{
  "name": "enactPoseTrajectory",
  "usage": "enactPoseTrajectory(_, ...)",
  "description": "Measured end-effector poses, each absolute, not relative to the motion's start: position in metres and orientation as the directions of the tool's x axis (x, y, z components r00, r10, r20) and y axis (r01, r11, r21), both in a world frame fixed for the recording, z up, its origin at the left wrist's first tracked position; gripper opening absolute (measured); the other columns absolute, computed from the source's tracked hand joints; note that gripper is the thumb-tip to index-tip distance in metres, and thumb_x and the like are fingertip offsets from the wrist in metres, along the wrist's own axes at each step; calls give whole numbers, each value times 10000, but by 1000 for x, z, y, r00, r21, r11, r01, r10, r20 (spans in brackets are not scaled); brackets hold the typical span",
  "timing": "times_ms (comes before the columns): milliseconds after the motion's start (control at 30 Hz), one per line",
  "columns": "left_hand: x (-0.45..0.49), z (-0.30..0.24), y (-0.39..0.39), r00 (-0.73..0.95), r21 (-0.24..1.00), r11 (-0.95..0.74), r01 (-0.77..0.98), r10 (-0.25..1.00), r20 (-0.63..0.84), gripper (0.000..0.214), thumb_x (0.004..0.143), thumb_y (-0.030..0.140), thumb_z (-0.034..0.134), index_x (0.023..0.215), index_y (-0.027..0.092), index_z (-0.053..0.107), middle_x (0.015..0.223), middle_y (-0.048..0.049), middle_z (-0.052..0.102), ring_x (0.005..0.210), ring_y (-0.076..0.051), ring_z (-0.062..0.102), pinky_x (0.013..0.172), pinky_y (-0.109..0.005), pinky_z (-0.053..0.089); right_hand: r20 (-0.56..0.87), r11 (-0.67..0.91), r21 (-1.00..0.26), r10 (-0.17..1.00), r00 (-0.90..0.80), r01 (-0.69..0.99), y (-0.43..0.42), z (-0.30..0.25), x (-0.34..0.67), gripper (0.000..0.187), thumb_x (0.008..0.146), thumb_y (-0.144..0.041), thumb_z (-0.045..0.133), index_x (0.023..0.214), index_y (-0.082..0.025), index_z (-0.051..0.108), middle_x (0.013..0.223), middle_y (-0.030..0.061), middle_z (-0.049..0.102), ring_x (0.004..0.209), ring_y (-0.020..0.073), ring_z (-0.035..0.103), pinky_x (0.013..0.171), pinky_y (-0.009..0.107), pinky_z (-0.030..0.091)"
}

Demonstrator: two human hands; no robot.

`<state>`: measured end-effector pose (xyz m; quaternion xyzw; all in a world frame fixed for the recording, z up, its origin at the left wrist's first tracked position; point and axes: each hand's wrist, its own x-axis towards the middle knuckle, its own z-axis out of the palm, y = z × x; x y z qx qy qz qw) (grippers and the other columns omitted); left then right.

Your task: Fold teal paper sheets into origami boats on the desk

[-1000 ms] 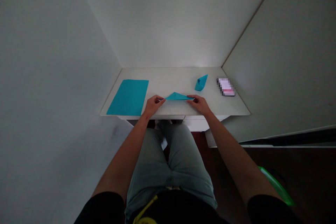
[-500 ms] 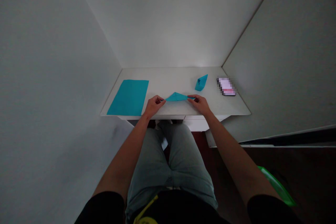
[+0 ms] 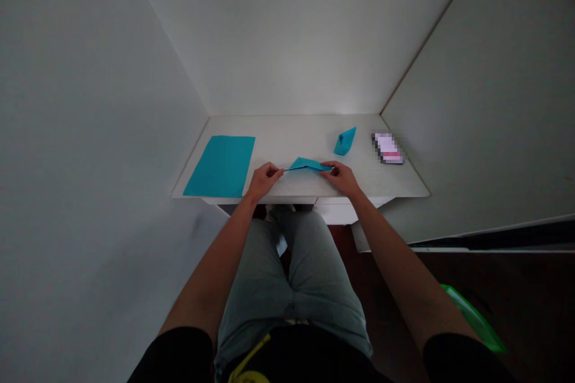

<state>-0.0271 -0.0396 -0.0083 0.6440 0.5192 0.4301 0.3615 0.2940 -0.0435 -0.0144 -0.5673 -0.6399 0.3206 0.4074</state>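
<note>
Two hands grip one folded paper (image 3: 306,164), teal in colour, which forms a low triangular peak with long, thin points running out to each side. It sits over the front half of the desk (image 3: 305,131), between the hands. Whether its underside touches the desk surface cannot be determined from this view.

The left hand (image 3: 265,181) takes the left point, with the thumb and fingers (image 3: 277,172) closed nearly together in a narrow pinch. The right hand (image 3: 341,178) takes the right point, with its fingers (image 3: 327,166) curled over the paper and almost closed. The exact thumb position on this side is hidden. Both hands rest at the desk's front edge, with the forearms reaching forward from the body.

One flat teal sheet (image 3: 220,166) lies left of the left hand, near the desk's front edge. One small folded paper boat (image 3: 345,141), also teal, stands toward the back, beyond the right hand. Farther right lies a pixelated rectangular object (image 3: 387,148), its details obscured. Pale walls (image 3: 291,42) enclose the desk on three sides.
</note>
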Motion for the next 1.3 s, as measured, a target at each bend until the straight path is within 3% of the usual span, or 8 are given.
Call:
enactPoseTrajectory(333, -28, -8, -41, 137, 889, -234, 394, 971, 195, 342, 829, 548, 797, 883, 217, 729, 704, 4, 675, 669, -166, 596, 647, -298, 452, 149, 138, -874, 989, -12, 466, -39, -20, 296, 490, 784, -558, 752, 1131, -213, 773, 632, -23, 580, 612, 188, 527, 616, 331, 449)
enactPoseTrajectory(533, -29, -9, -40, 177, 885, -242, 397, 967, 185, 361, 810, 557, 814, 934, 221, 768, 743, -5, 706, 694, -172, 616, 682, -309, 490, 204, 162, -857, 978, 33, 489, -38, -18, 293, 340, 886, -498, 658, 1052, -220, 763, 777, 28, 703, 656, 195, 577, 672, 347, 475)
enactPoseTrajectory(800, -26, -7, -40, 200, 852, -270, 449, 959, 199, 309, 837, 532, 804, 845, 225, 779, 786, -35, 747, 709, -186, 646, 714, -331, 528, 266, 194, -867, 959, 98, 460, -42, -13, 283, 408, 913, -576, 651, 1097, -221, 732, 834, 44, 710, 651, 196, 548, 667, 352, 480)
enactPoseTrajectory(900, -26, -5, -40, 222, 827, -313, 467, 947, 233, 315, 849, 542, 792, 819, 229, 789, 864, -61, 770, 748, -198, 668, 746, -346, 543, 321, 233, -866, 937, 135, 443, -42, -10, 267, 431, 927, -580, 651, 1159, -224, 721, 976, 76, 724, 709, 198, 564, 688, 353, 506)
enactPoseTrajectory(1133, -24, -8, -42, 249, 875, -260, 409, 954, 167, 368, 848, 593, 784, 815, 228, 765, 862, -56, 794, 813, -224, 718, 799, -357, 561, 487, 491, -695, 859, -158, 524, -33, 7, 227, 305, 1010, -349, 604, 1251, -247, 759, 1140, 109, 678, 891, 233, 625, 803, 385, 547)
enactPoseTrajectory(1233, -24, -10, -42, 228, 886, -268, 378, 954, 192, 342, 845, 541, 809, 826, 223, 684, 804, -22, 759, 757, -196, 696, 764, -333, 547, 450, 544, -608, 836, -314, 578, -30, 8, 224, 360, 981, -252, 618, 1319, -242, 743, 1197, 119, 731, 1029, 278, 664, 951, 441, 531)
enactPoseTrajectory(1300, -24, -10, -42, 200, 866, -274, 419, 958, 207, 302, 845, 466, 828, 942, 225, 674, 791, 4, 731, 715, -181, 664, 724, -316, 524, 369, 566, -537, 824, -429, 626, -30, 4, 226, 406, 941, -205, 651, 1335, -252, 739, 1241, 109, 770, 1122, 311, 673, 1023, 478, 492)
